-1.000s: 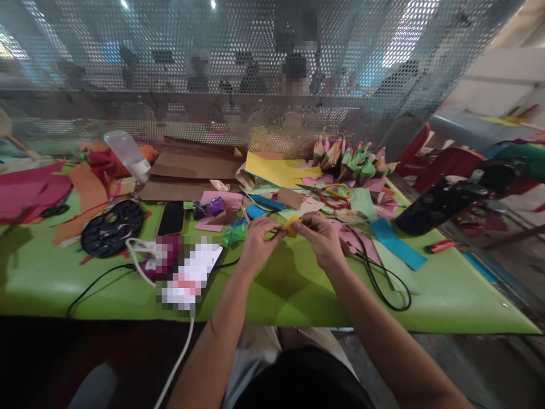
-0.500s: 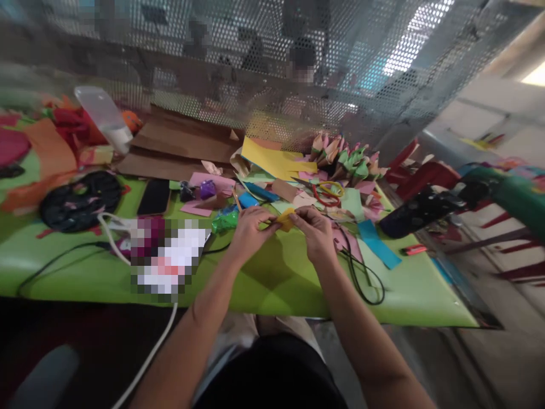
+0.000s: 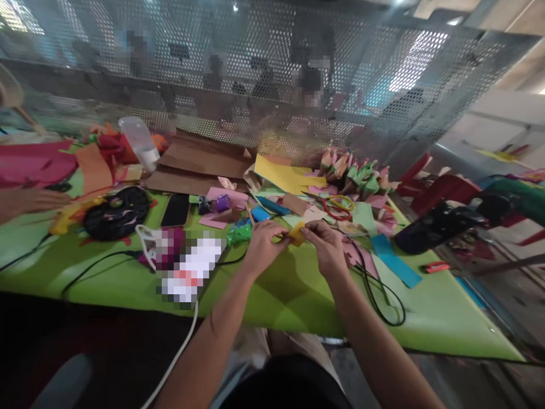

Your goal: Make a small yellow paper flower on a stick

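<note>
In the head view, the yellow paper (image 3: 297, 233) is held above the table (image 3: 293, 312), nearer us than the scissors (image 3: 338, 208) and to their left. Our left hand (image 3: 264, 247) pinches its left end; our right hand (image 3: 327, 244) pinches its right. We judge this a shaping step: we should align the edges and press lightly and evenly.

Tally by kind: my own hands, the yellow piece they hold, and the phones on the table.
Hands: 2, left hand and right hand
Held yellow piece: 1
Phones: 2, dark-screened phone and bright-screened phone
Total: 5
</note>
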A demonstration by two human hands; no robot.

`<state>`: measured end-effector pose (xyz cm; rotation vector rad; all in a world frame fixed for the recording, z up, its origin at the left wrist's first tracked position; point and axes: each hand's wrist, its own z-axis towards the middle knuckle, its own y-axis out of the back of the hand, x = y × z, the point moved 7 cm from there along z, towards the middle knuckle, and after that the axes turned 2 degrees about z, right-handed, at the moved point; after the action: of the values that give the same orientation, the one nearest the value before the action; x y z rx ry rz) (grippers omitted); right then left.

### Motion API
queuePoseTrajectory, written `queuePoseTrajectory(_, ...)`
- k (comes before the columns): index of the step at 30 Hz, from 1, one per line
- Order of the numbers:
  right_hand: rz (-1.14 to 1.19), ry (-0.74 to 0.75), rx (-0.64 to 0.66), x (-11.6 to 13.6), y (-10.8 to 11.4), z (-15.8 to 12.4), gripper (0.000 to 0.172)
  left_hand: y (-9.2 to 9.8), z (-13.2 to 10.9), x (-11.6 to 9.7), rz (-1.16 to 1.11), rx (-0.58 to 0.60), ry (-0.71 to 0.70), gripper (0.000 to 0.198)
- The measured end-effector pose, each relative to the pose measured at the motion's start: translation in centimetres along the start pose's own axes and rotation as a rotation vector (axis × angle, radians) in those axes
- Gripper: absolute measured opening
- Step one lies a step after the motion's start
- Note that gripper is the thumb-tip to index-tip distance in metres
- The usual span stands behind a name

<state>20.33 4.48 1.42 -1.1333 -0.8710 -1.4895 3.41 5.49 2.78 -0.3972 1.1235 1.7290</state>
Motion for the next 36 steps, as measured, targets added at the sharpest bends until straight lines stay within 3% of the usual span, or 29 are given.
queuePoseTrajectory(22,0.001,-0.058,0.005,-0.45,-0.35,0.05,0.038,0.00,-0.13,0.07,0.064,0.033,-0.024,0.002)
queuePoseTrajectory(36,0.072,-0.103,0.019,0.00,-0.60,-0.20,0.032,-0.10,-0.19,-0.05,0.062,0.040,-0.006,0.006)
